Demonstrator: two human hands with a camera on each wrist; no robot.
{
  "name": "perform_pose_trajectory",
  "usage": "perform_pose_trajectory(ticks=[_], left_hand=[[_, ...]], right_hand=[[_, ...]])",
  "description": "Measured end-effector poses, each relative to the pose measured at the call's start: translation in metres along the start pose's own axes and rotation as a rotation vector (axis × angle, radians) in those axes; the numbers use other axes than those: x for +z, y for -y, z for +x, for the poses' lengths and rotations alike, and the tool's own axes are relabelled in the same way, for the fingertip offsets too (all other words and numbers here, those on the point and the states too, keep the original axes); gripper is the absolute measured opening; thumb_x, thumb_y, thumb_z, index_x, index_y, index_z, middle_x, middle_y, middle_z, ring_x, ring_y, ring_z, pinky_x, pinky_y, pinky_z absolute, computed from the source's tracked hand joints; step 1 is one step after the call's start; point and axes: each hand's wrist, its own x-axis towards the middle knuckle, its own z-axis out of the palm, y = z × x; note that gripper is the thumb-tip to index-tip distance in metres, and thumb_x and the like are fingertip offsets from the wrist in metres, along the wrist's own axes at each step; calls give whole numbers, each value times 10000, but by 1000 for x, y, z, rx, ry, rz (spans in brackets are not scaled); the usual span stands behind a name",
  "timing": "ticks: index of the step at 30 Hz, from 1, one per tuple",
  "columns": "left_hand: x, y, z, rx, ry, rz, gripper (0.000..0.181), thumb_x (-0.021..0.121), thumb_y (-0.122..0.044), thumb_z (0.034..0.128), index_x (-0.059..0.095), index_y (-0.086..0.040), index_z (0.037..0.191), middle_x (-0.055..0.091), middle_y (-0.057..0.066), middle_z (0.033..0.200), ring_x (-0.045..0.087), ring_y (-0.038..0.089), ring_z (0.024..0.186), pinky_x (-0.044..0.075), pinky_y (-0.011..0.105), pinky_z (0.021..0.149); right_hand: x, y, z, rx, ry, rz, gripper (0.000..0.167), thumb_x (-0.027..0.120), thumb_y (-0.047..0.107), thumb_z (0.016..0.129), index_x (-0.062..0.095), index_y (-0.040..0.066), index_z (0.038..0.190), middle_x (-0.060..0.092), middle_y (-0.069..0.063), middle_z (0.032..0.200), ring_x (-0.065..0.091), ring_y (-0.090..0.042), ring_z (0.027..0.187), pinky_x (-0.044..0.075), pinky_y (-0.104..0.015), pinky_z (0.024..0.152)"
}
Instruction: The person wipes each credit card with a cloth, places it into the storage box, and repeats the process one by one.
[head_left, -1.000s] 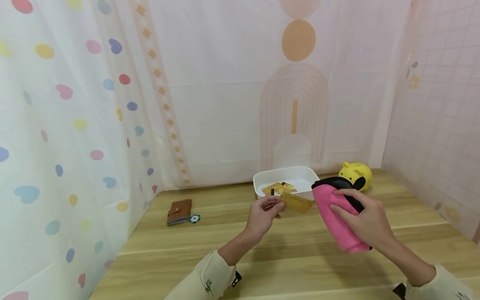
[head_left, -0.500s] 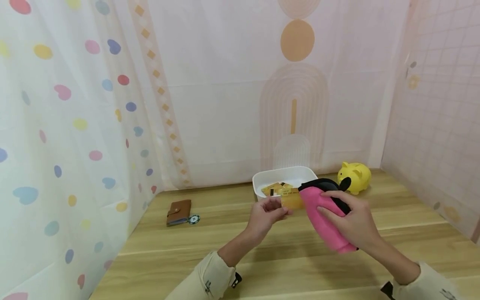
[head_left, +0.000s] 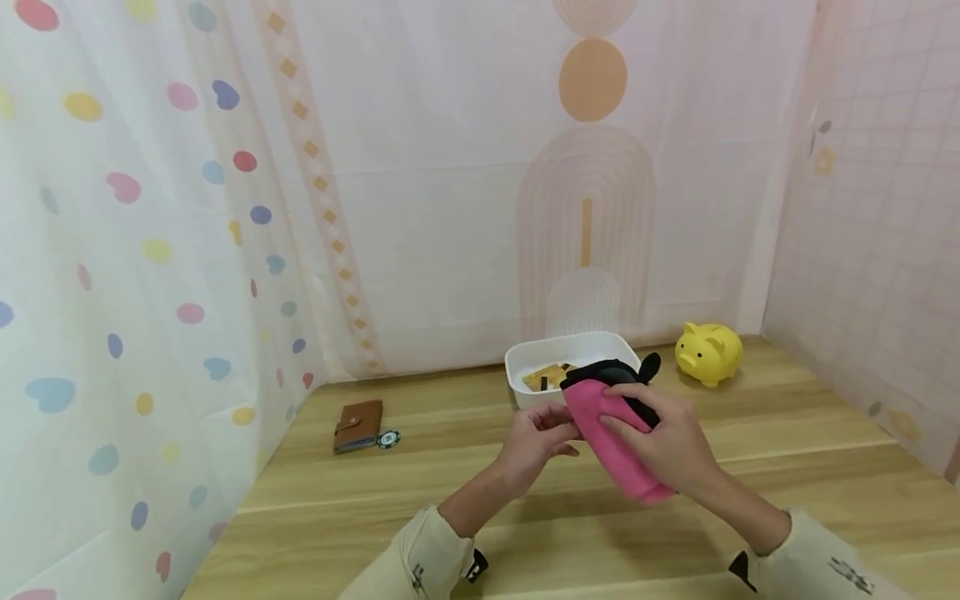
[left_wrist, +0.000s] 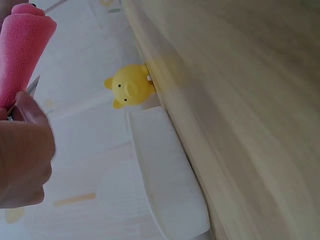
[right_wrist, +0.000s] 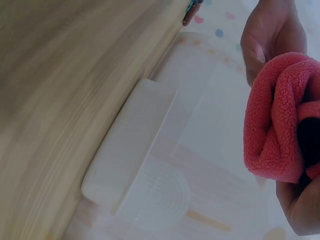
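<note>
My right hand [head_left: 667, 437] grips a fluffy pink cloth bundle [head_left: 615, 446] with black edging and a black tab, tilted above the table. In the right wrist view the bundle [right_wrist: 280, 125] shows its folded pink layers. My left hand [head_left: 534, 442] is close against the bundle's left side. A thin card edge [left_wrist: 33, 87] shows at the left thumb in the left wrist view, beside the pink cloth; most of that card is hidden. Behind the hands, a white plastic tub [head_left: 517, 367] holds several gold cards [head_left: 546, 377].
On the left of the wooden table [head_left: 315, 508] lie a brown snap wallet [head_left: 358, 425] and a green-and-white poker chip [head_left: 388, 439]. A yellow piggy bank [head_left: 708, 354] stands at the back right. Patterned curtains [head_left: 427, 250] enclose the back and sides.
My right hand has carried the pink bundle leftward to the left hand. The gold card between the left fingers, plainly seen before, is now mostly hidden behind the bundle.
</note>
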Motion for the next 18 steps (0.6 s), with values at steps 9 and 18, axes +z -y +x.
perform_pose_trajectory(ticks=[9,18], left_hand=[[-5,-1,-3,-13,-51,116,137,651,-2,918,647,95,1014,693,9,822,651,88,702,454,188,555],[-10,-3,-6,-46,-76,132,185,645,5,920,602,138,1041,649,-8,805,638,95,702,439,188,544]], right_hand=[[-4,-10,-5,40,15,-92,348,857,-6,722,726,100,1027,741,-1,970,644,-83,806,464,-93,717],[-15,-21,-9,81,10,-146,344,865,11,717,729,95,1021,736,-27,948,602,-65,751,443,-106,655]])
